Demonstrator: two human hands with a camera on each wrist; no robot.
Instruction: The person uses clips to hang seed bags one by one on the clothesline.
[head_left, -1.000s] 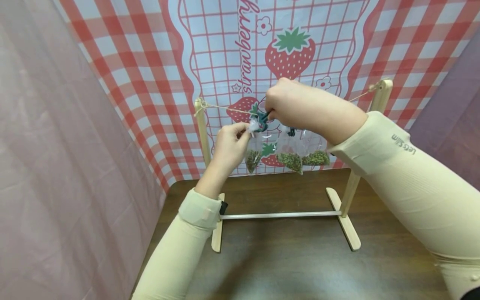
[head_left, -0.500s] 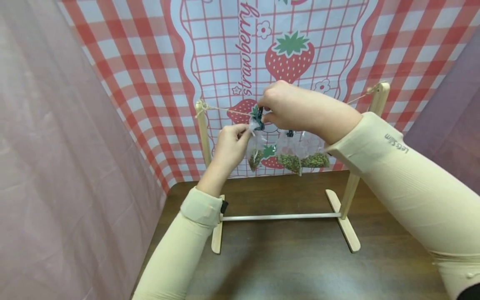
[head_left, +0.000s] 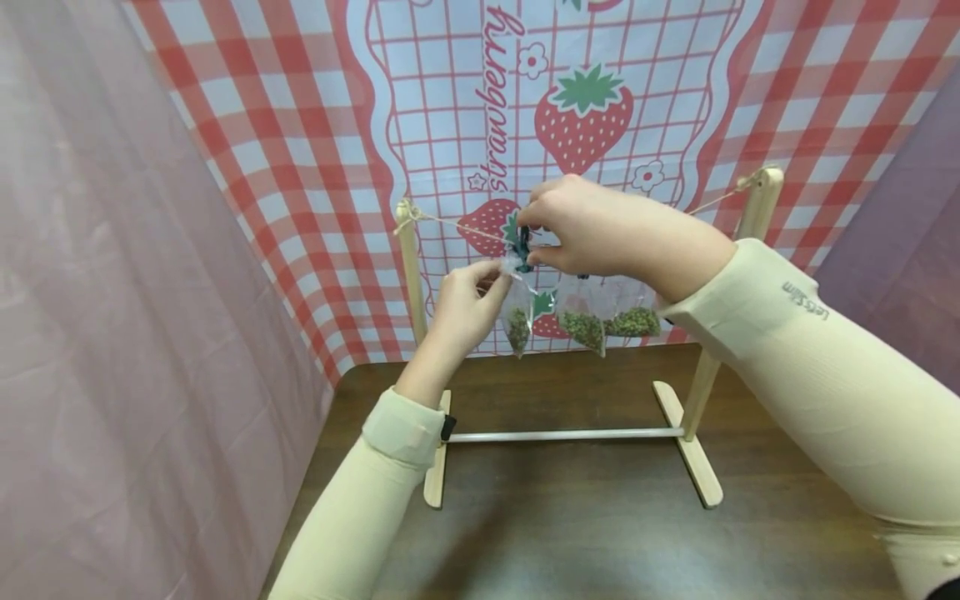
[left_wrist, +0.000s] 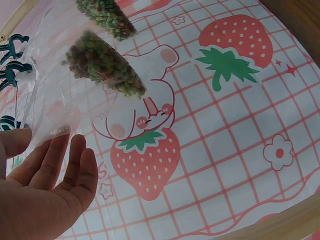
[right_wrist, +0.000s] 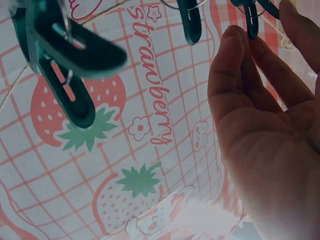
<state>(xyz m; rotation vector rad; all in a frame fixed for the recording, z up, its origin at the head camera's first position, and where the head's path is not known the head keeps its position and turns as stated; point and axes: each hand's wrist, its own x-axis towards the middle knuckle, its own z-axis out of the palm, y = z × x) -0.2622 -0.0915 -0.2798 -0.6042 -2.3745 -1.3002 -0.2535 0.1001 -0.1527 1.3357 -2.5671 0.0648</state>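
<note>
In the head view, my left hand (head_left: 468,304) pinches the gathered top of a clear plastic bag (head_left: 518,329) with greenish-brown pellets at its bottom. Right beside it, my right hand (head_left: 581,225) holds a dark green clothespin (head_left: 522,246) between thumb and fingers, at the string (head_left: 465,227) and over the bag's top. The right wrist view shows that clothespin's handles (right_wrist: 253,22) between thumb and fingertips. Two more pellet-filled bags (head_left: 582,329) (head_left: 633,322) hang to the right, their tops partly hidden by my right hand. Their clothespins (right_wrist: 65,65) (right_wrist: 190,22) show in the right wrist view.
The string runs between two wooden posts (head_left: 410,275) (head_left: 759,204) on flat feet (head_left: 697,467). A white rod (head_left: 562,435) joins them low above the brown table (head_left: 570,517). Behind hangs a strawberry-print cloth (head_left: 322,167), with a pink curtain (head_left: 187,333) at the left.
My right hand has shifted slightly left and down, turning the clothespin from slanted to upright at the bag's top. My left hand keeps its pinch, moving slightly right and down with the bag.
</note>
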